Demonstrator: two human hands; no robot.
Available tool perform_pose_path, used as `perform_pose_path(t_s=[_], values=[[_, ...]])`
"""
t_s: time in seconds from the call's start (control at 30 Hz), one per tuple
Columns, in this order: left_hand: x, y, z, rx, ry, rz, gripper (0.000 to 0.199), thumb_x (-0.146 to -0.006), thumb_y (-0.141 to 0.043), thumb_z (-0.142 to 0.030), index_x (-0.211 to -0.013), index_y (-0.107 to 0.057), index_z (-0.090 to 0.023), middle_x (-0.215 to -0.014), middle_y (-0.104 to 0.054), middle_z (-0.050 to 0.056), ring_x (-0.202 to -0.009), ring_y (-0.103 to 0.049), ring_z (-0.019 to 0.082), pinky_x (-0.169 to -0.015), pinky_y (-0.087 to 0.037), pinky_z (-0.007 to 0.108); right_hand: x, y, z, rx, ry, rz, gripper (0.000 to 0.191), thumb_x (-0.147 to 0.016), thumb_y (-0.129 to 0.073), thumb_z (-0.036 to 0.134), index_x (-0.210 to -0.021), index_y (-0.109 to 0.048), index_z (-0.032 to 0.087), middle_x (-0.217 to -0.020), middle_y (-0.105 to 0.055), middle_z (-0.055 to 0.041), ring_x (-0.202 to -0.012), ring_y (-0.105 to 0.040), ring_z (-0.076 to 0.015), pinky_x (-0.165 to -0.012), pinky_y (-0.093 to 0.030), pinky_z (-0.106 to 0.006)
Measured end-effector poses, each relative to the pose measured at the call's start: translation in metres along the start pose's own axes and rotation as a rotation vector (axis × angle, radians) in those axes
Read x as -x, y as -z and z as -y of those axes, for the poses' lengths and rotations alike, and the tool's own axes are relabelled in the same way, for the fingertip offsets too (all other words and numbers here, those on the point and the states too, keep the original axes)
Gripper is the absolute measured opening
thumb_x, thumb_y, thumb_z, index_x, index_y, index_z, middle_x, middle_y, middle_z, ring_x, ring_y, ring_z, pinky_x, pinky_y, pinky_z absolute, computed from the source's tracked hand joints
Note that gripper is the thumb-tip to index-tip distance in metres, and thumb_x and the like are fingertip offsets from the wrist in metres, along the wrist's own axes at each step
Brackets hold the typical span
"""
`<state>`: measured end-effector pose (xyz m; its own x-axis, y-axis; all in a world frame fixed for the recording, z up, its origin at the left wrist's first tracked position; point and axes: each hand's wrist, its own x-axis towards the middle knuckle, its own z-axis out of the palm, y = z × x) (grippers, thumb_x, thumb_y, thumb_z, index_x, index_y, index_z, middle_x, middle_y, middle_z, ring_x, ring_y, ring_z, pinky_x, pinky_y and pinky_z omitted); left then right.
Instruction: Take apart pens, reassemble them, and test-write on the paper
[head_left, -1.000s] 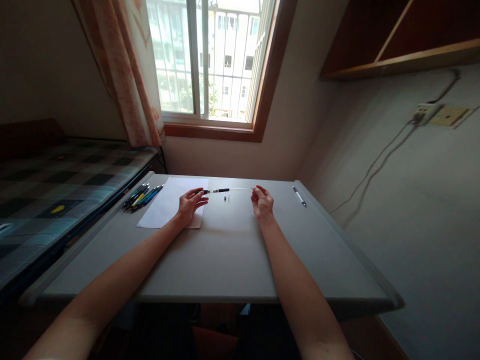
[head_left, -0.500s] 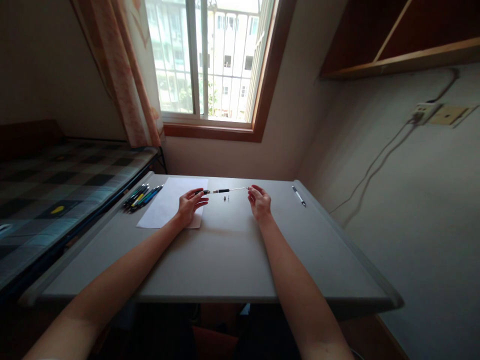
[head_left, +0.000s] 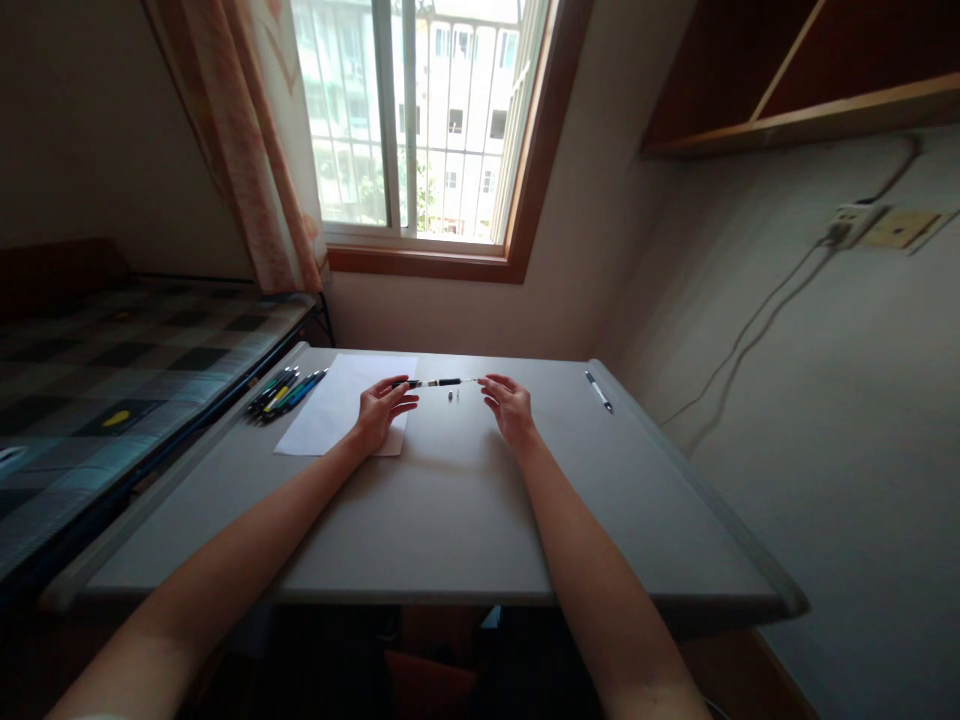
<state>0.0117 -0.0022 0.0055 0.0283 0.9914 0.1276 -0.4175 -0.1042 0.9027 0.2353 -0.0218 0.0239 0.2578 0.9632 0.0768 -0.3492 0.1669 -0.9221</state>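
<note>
Between my fingertips, my left hand (head_left: 381, 410) pinches a black pen barrel (head_left: 448, 382), held level above the desk. From the barrel's right end a thin, pale refill (head_left: 469, 379) sticks out. The refill's outer end is pinched by my right hand (head_left: 510, 405). On the desk just below the barrel lie a small dark pen tip (head_left: 450, 397) and a tiny spring-like piece (head_left: 458, 395), too small to see clearly. A sheet of white paper (head_left: 322, 415) lies under and beside my left hand.
Several pens (head_left: 281, 395) lie heaped at the desk's left edge. A single pen (head_left: 598, 391) rests on the right of the grey desk (head_left: 450, 530). A bed (head_left: 150, 370) stands to the left, and a wall with a plugged-in cable (head_left: 780, 290) is on the right.
My right hand has moved left toward the barrel, and less of the refill shows outside it. My left hand has hardly moved.
</note>
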Motion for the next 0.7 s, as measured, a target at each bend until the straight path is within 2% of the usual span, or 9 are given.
perform_pose_path(t_s=[0.7], values=[[0.0012,-0.0008,0.0003,-0.021,-0.006,0.035,0.039,-0.063,-0.075,-0.028,-0.096,-0.063,-0.012,-0.087,-0.067,0.008,-0.069,-0.067,0.018,-0.068,-0.055,0.033,0.0035,-0.003,-0.0028,0.087,0.004,0.101,0.027,-0.057,-0.074,0.037,-0.077,-0.067,0.02,-0.083,-0.071,-0.0054,-0.07,-0.06,-0.013,-0.062,-0.042,-0.024]])
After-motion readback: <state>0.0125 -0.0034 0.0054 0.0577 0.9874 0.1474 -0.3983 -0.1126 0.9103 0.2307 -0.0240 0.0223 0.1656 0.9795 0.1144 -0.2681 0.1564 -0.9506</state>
